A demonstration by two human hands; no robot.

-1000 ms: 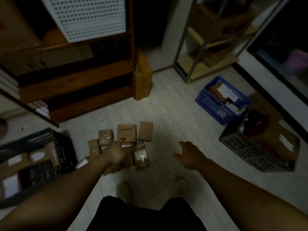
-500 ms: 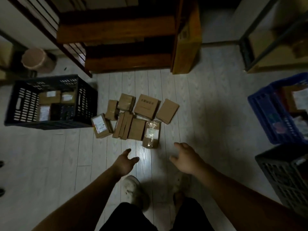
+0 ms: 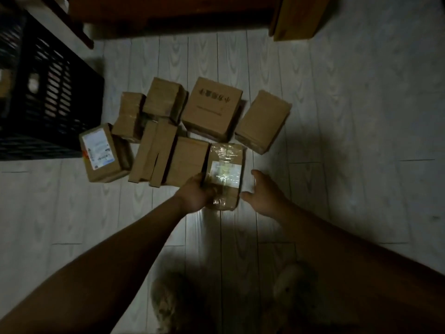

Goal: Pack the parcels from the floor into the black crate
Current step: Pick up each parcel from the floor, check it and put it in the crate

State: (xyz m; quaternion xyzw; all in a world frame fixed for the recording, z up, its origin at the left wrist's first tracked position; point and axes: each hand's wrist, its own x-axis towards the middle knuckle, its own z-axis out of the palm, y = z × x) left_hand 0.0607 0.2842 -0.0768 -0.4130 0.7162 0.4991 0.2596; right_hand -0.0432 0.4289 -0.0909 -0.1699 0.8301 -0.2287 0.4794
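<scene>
Dim room, pale plank floor (image 3: 337, 121); left hand (image 3: 196, 192) grips taped parcel (image 3: 226, 165).

The floor (image 3: 337, 116) was laid in pale planks with a wood-grain pattern, smooth, with a soft sheen where the light fell. The parcels (image 3: 212, 109) were brown cardboard, matt and plain. The taped parcel (image 3: 226, 160) was wound in clear tape, glossy and wrinkled, over a white paper label. The labelled parcel (image 3: 101, 153) was matt cardboard with a white printed paper sticker. The black crate (image 3: 60, 97) was slotted plastic with a dull finish. The shelf (image 3: 180, 15) was dark, smooth wood.
</scene>
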